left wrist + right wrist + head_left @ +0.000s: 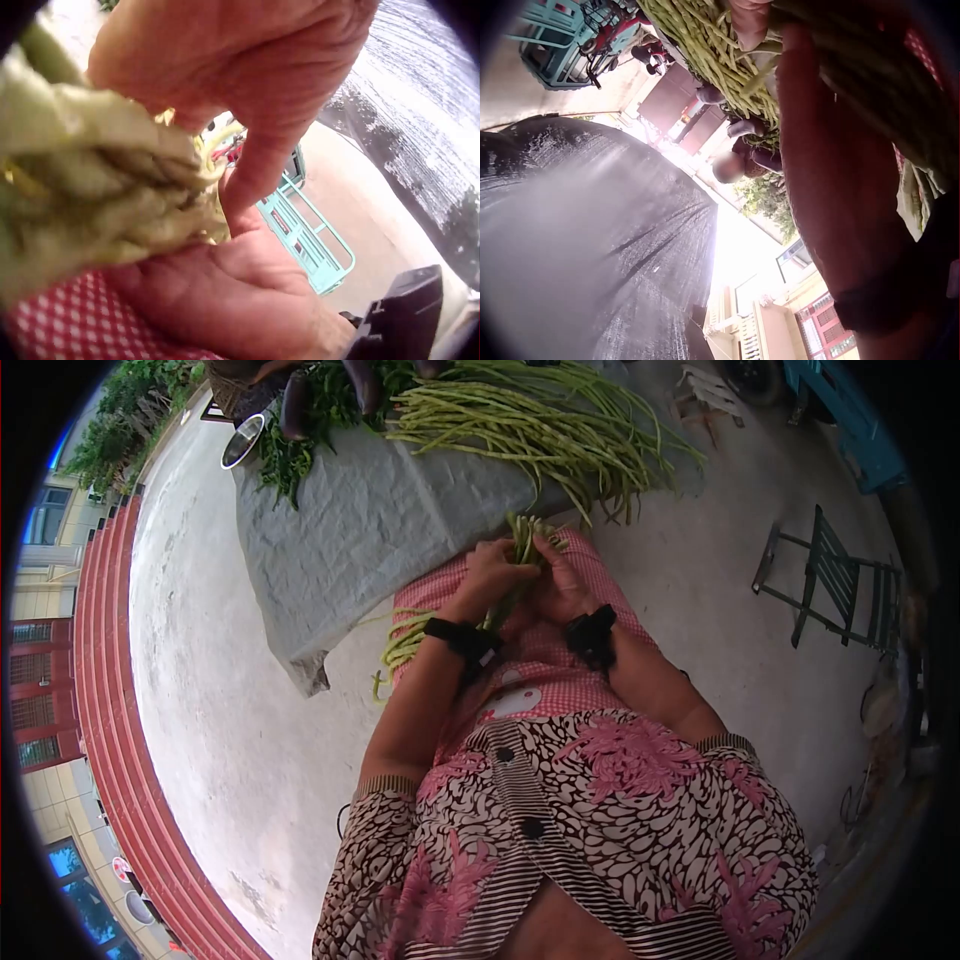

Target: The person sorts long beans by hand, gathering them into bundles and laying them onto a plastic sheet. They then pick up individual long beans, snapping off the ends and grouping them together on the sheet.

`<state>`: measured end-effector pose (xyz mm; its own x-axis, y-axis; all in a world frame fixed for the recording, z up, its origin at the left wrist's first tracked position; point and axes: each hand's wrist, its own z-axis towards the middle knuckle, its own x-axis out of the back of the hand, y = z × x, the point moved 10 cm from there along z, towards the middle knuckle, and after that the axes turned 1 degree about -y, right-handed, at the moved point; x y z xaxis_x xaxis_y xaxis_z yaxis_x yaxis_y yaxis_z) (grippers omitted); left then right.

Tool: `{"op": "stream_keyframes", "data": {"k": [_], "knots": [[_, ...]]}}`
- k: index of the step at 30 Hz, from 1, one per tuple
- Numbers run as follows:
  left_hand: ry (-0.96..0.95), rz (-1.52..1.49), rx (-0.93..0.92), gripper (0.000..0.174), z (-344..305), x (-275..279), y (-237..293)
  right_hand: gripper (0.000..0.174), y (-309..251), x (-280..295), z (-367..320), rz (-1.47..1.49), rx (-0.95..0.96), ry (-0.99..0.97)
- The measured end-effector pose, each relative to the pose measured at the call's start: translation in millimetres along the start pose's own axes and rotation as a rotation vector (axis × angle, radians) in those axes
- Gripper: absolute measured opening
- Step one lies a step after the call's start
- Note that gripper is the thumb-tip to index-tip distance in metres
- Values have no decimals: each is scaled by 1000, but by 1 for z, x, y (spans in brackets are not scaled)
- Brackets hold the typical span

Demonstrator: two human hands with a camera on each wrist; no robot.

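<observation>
Right over the pink checked cloth [603, 572], both hands have a bundle of long green beans [522, 536], left hand [490, 574] curled round it, right hand [562, 584] gripping near the tips. More beans [520, 422] are piled on the table [345, 525].

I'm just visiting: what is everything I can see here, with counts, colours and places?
Bean bundle: one, green, between both hands
Bean pile: one, light green, on the sheet
Loose beans: several, light green, on the lap
Eggplants: at least three, dark purple, sheet's far side
Small green vegetables: many, beside the bowl
Bowl: one, metallic, sheet's far left corner
Sheet: one, grey, ahead
Chair: one, dark green, right
Vehicle: partly visible, teal, far right
Steps: several, red, left
Building: one, cream, far left
Plants: green, far left
Checked cloth: one, pink, lap
Shirt: one, patterned, worn
Wristbands: two, black, wrists
Left hand, right hand: gripping the bundle
</observation>
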<state>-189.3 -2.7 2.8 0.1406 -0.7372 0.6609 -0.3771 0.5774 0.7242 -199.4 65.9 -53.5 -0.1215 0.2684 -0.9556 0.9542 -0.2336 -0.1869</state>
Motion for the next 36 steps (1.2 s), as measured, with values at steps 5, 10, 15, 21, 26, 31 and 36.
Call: {"op": "stream_keyframes", "data": {"k": [5, 10, 15, 21, 26, 31, 36], "knots": [[-179, -369, 84, 39, -24, 9, 0, 36, -3, 5, -1, 69, 30, 63], [-73, -487, 47, 30, -34, 19, -16, 29, 1, 20, 6, 13, 8, 111], [-64, -371, 156, 27, -34, 20, -30, 26, -2, 20, 5, -27, 17, 108], [122, -421, 262, 23, -33, 31, -56, 26, -2, 20, 5, -66, -3, 117], [118, -553, 246, 26, -38, 32, -61, 24, -6, 9, 1, -82, 47, 125], [158, -478, 249, 31, -37, 11, -59, 23, -5, 22, 2, -66, 18, 162], [164, -420, 235, 31, -21, 14, -73, 22, -5, 29, 4, -69, 28, 186]]}}
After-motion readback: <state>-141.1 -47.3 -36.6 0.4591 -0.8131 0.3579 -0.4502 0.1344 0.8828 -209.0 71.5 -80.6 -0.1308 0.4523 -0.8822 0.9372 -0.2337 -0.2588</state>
